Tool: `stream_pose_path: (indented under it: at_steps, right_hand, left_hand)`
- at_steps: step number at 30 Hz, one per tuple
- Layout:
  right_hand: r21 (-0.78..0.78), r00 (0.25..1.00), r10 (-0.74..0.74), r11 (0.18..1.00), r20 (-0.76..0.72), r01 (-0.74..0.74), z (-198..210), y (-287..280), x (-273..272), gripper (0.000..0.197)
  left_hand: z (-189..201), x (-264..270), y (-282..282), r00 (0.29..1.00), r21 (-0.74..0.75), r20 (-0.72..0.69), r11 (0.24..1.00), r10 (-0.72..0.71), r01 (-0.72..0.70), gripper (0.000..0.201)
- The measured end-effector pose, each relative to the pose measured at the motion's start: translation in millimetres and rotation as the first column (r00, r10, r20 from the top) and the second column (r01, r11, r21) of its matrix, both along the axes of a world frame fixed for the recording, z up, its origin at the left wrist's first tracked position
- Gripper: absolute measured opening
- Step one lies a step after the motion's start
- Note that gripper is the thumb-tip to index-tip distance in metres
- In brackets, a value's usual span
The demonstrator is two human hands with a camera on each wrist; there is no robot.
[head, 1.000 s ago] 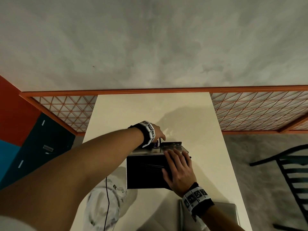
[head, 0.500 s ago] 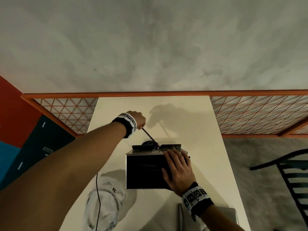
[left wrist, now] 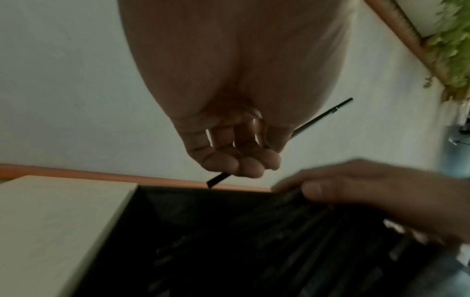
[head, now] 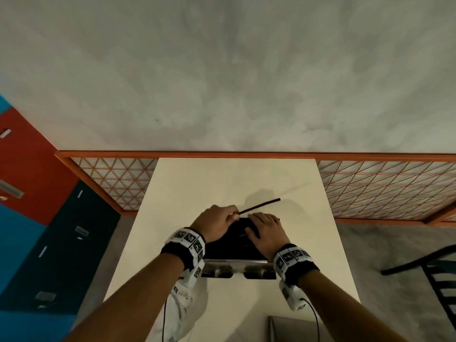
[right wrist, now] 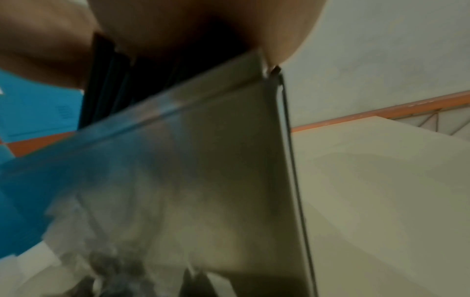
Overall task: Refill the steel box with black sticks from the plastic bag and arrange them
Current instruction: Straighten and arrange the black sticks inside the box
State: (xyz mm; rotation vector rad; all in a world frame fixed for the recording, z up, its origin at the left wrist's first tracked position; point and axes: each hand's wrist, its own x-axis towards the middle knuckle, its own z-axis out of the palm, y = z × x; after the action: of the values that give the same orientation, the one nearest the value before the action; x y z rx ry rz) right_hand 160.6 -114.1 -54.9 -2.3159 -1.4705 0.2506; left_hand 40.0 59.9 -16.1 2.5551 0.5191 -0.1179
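The steel box (head: 236, 264) stands mid-table, filled with black sticks (left wrist: 254, 241). My left hand (head: 217, 222) hovers over its far left part, fingers curled round one black stick (head: 259, 206) that points right and away. In the left wrist view that stick (left wrist: 321, 118) passes through the fist, its lower end just above the box's far rim. My right hand (head: 266, 233) lies on the box's right part, fingers spread on the sticks. The right wrist view shows the box wall (right wrist: 203, 160) close up under the palm. The white plastic bag (head: 183, 308) lies under my left forearm.
The cream table (head: 222, 178) runs up to an orange lattice railing (head: 370, 191) and a grey wall. A grey flat object (head: 291, 328) sits at the near right edge. A dark chair (head: 439, 280) stands off to the right.
My left hand, which had pulled a stick up and to the left, has come back over the box with it laid nearly level. My right hand moved from the box's side onto its top.
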Motion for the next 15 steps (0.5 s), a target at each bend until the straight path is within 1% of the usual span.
stream_pose_path:
  at_steps: [1, 3, 4, 6, 8, 10, 12, 13, 14, 15]
  right_hand:
    - [0.007, 0.997, 0.007, 1.000, -0.076, -0.007, 4.3, -1.5, 4.0, 0.051]
    - [0.049, 0.970, -0.016, 0.998, -0.244, 0.028, 12.9, -10.1, 14.8, 0.040]
    - [0.085, 0.954, -0.055, 0.993, -0.294, 0.084, 15.9, -15.9, 20.4, 0.038]
    - [0.158, 0.911, -0.203, 0.949, -0.359, 0.273, 15.7, -30.2, 31.9, 0.039]
    - [0.143, 0.807, -0.380, 0.862, -0.452, 0.486, 11.1, -44.7, 41.6, 0.039]
    - [0.060, 0.693, -0.479, 0.799, -0.539, 0.599, 3.0, -56.5, 45.0, 0.036]
    - [0.002, 0.610, -0.487, 0.780, -0.625, 0.625, -2.9, -63.5, 37.4, 0.034]
    - [-0.007, 0.580, -0.471, 0.780, -0.665, 0.626, -2.7, -64.0, 28.8, 0.037]
    - [0.002, 0.564, -0.445, 0.784, -0.696, 0.621, -1.1, -62.7, 18.6, 0.041]
    - [0.012, 0.550, -0.421, 0.786, -0.721, 0.618, 1.1, -59.0, 7.9, 0.046]
  left_hand:
    - [-10.9, -4.5, -7.4, 1.000, 0.042, -0.008, 0.999, -0.003, 0.003, 0.018]
    - [-29.9, -14.9, -16.8, 0.999, 0.101, -0.032, 0.995, -0.016, 0.019, 0.022]
    - [-37.6, -20.2, -17.8, 0.999, 0.116, -0.043, 0.993, -0.014, 0.019, 0.024]
    - [-46.7, -31.8, -18.0, 0.999, 0.135, -0.039, 0.991, 0.008, -0.003, 0.027]
    - [-50.6, -40.3, -16.8, 1.000, 0.184, -0.021, 0.983, 0.011, -0.006, 0.029]
    - [-50.4, -45.0, -14.9, 0.999, 0.222, 0.029, 0.975, 0.018, -0.024, 0.030]
    - [-47.1, -46.3, -12.6, 0.991, 0.260, 0.132, 0.965, 0.009, -0.043, 0.030]
    - [-44.4, -46.2, -11.2, 0.984, 0.299, 0.178, 0.953, -0.002, -0.052, 0.031]
    - [-42.2, -46.1, -10.7, 0.977, 0.332, 0.213, 0.941, -0.006, -0.066, 0.035]
    - [-41.1, -46.8, -11.0, 0.976, 0.338, 0.218, 0.938, 0.001, -0.077, 0.044]
